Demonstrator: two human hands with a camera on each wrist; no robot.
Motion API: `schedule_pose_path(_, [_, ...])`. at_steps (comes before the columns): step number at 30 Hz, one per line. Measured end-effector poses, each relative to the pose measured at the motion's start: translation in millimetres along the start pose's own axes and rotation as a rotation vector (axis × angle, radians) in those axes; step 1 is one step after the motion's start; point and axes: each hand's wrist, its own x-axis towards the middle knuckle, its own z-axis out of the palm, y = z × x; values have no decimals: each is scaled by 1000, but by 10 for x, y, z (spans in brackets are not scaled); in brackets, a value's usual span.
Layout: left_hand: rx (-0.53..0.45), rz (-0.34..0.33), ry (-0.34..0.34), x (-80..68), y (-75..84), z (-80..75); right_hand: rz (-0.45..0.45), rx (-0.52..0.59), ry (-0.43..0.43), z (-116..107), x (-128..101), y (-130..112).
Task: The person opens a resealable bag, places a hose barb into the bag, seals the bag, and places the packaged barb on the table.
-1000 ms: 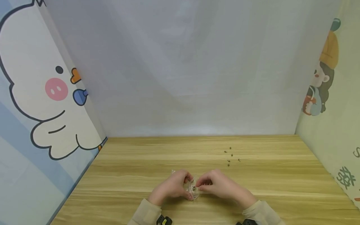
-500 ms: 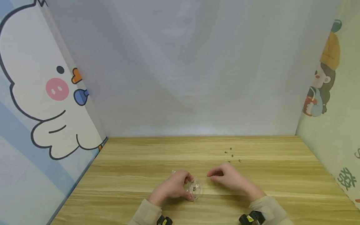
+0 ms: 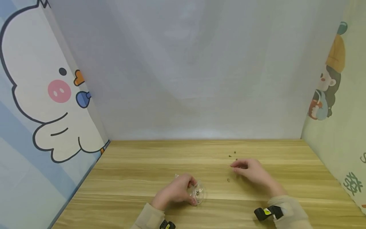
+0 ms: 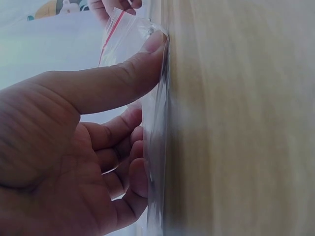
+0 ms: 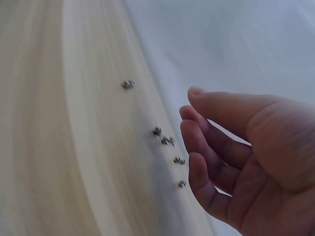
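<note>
**Reaching for the next screw**

My right grip (image 3: 248, 168) hovers empty, fingers loosely spread, just over the loose screws (image 5: 167, 141) on the tabletop (image 3: 137, 165); one screw (image 3: 228, 180) lies nearer me. I judge a fingertip pinch comes next. Well to the left, my left grip (image 3: 175, 190) pinches the clear bag (image 3: 198, 191) flat against the wood, wrist low.

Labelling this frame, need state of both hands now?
Left hand: holds the clear plastic zip bag on the table.
Right hand: open, empty, near small metal screws.
</note>
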Motion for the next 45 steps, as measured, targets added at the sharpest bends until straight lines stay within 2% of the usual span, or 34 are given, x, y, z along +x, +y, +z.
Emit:
schedule_pose_path(6, [10,-4,-4,3,-4,2,68,-76,131,-173,-28,166])
schedule_pose_path(10, [4,-6,-3,5,-10,2,91,-102,169,-224,-49,225])
schedule_pose_path(18, [14,-4,-2,4,-22,5,110,-102,163,-225,-48,304])
schedule_pose_path(29, [16,-4,9,-7,-1,8,112,-147,168,-121,-37,330])
schedule_pose_path(45, [11,-8,7,-6,1,4,125,-187,159,-104,-46,328])
